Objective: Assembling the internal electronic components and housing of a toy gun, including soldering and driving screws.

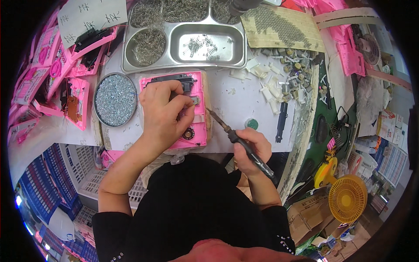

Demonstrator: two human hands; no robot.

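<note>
A pink plastic housing (200,131) lies in front of me with a black part (188,83) along its top and a small round black part (188,133) near its bottom. My left hand (163,109) reaches over the housing, its fingers pinched beside a small metallic piece (194,100); whatever is between the fingertips is hidden. In my right hand (253,153) is a soldering iron (251,153) with a dark handle. Its tip points up and left, close to the housing's right edge.
A metal compartment tray (244,59) holding many small springs stands beyond the housing. At left are a round dish of small screws (115,99) and stacked pink housings (74,105). White plastic parts (270,98), a green-topped round object (251,123) and a black strip (282,122) lie at right.
</note>
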